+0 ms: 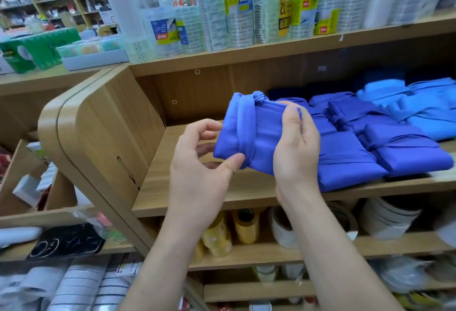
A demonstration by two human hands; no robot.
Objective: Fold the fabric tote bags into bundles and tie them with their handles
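While bundle (256,133) hangs in air before shelf (187,187), right hand (296,147) clamps its right end, thumb across front, fingers behind. Left hand (199,162) at left end: thumb on lower corner, fingers curled beside edge; true pinch or light touch unclear. Bundle's long axis runs left-right between hands. Strap (244,128) wraps short way near left end, knot (259,96) on top. Stack (370,142) of tied bundles lies on shelf, right of and behind right hand. Likely set-down room: bare board left of stack, bounded by side panel (111,125). Right hand nearer stack.
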